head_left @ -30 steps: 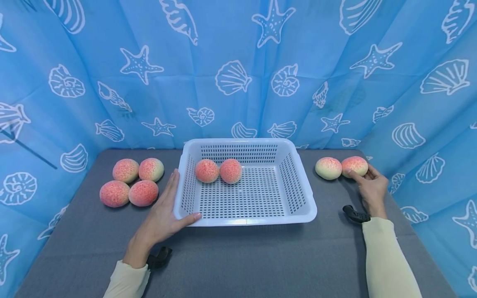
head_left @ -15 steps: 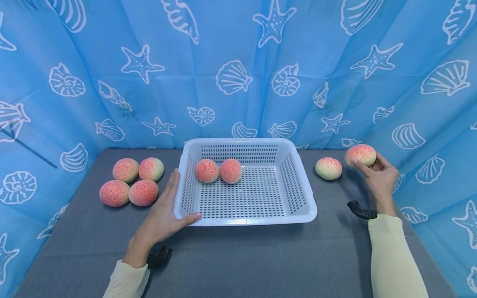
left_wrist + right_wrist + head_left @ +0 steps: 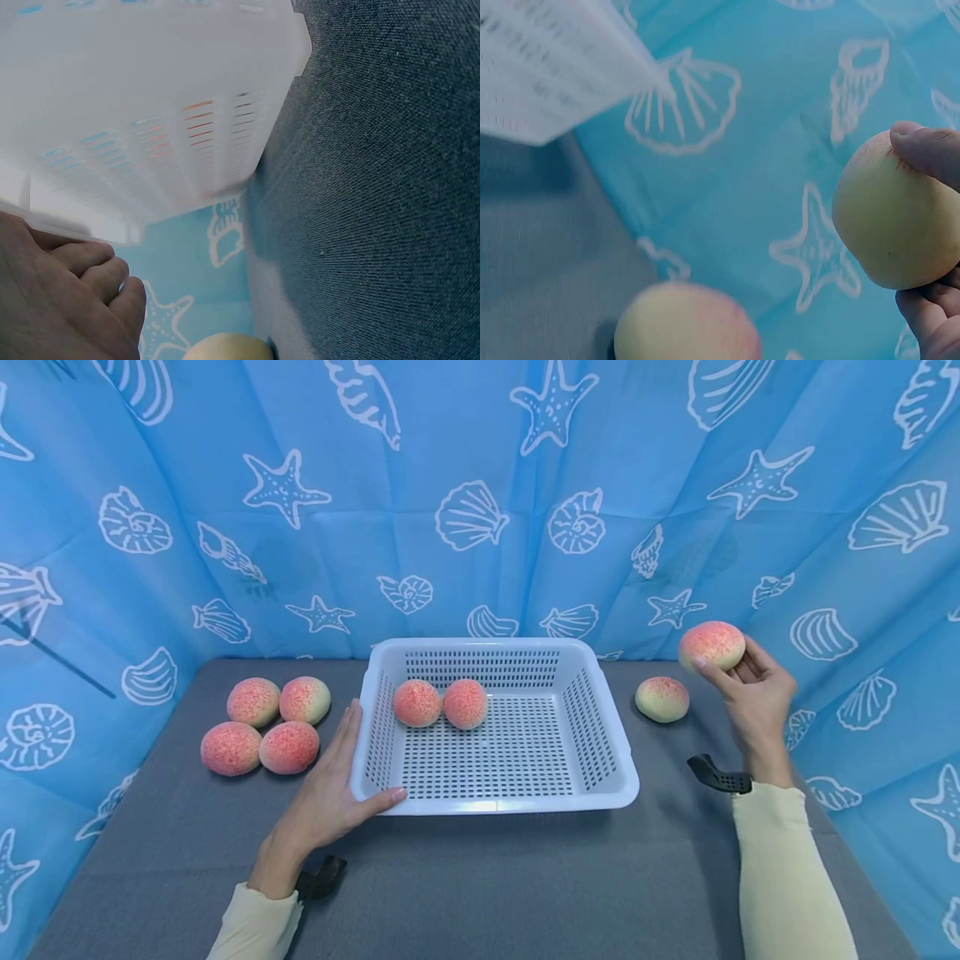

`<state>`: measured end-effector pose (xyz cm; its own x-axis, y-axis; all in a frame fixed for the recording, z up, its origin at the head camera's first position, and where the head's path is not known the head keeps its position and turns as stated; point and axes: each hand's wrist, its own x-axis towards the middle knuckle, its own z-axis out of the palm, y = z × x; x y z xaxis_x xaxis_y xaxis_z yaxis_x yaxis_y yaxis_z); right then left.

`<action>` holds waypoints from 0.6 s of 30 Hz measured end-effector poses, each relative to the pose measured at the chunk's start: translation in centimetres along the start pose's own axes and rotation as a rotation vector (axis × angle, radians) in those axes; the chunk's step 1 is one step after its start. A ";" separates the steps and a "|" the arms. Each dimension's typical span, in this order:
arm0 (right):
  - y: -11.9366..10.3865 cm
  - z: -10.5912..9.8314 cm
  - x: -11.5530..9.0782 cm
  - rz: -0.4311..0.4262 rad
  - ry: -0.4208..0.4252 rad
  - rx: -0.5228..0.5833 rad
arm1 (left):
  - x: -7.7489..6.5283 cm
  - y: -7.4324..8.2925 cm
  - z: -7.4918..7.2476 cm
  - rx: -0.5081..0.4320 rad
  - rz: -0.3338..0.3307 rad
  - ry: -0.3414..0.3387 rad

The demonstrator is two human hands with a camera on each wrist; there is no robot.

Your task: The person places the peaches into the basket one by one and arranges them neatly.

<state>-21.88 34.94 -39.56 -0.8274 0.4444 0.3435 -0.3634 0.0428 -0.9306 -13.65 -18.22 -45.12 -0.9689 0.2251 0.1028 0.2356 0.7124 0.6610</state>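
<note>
My right hand (image 3: 757,697) pinches a peach (image 3: 712,646) between thumb and fingers, raised above the table at the right. In the right wrist view this peach (image 3: 896,214) shows its pale yellow-green side. Below and to its left, another peach (image 3: 662,699) lies on the table. The white slotted plastic basket (image 3: 495,805) stands in the middle, with two pink peaches (image 3: 441,703) side by side in its back left part. My left hand (image 3: 330,797) rests against the basket's left side, its fingers straight along the wall and the thumb over the front rim.
Several peaches (image 3: 260,727) lie grouped on the grey table cloth (image 3: 510,885) left of the basket. A blue curtain (image 3: 480,510) with white shells and starfish hangs behind the table and along both sides.
My right hand has lifted the peach off the table, away from the one beside it, first up and right, then slightly left. The left hand and basket have stayed put.
</note>
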 end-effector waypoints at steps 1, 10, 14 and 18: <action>-0.3 0.4 0.0 -0.013 -0.011 0.020 | 0.0 0.0 0.0 0.002 0.000 0.000; -2.2 4.6 -0.6 -0.080 -0.107 0.038 | 0.0 0.0 0.1 0.009 -0.008 -0.001; -2.9 6.4 -1.1 -0.105 -0.163 0.039 | 0.0 0.0 0.1 0.005 -0.013 -0.003; -3.4 8.0 -1.5 -0.127 -0.219 0.044 | 0.0 0.1 0.1 0.001 -0.016 -0.003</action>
<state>-22.90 26.95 -35.91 -0.8449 0.2337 0.4811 -0.4849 0.0450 -0.8734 -13.66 -18.10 -45.17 -0.9723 0.2156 0.0897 0.2200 0.7166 0.6619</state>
